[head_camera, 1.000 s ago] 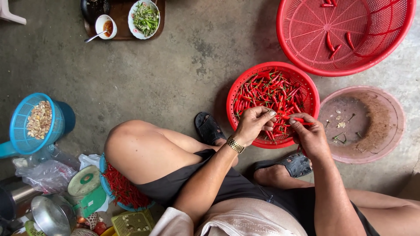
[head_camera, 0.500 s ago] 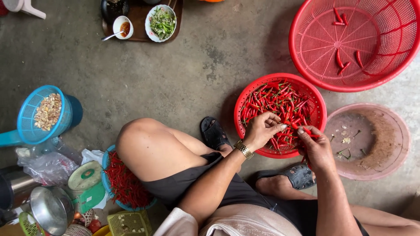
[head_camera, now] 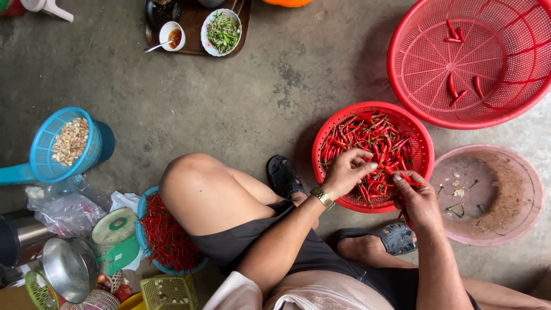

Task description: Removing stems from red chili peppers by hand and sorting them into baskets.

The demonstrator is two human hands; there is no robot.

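Under both hands, the small red basket [head_camera: 372, 157] is perforated plastic holding glossy, smooth-skinned red chillies [head_camera: 367, 138]. Beyond the right hand [head_camera: 418, 198], the large basket [head_camera: 469, 60] is the same latticed plastic. Beside that hand, the pink basin [head_camera: 488, 194] looks matt and dusty. The left hand [head_camera: 345, 172] wears a shiny metal watch [head_camera: 322, 197] (gold-toned). The floor [head_camera: 229, 97] is rough concrete.

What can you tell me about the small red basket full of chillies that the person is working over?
The small red basket is round, looks like plastic mesh and sits upright on the concrete floor, heaped with red chillies, some with green stems. The left hand and right hand reach over its near side, together pinching one chilli.
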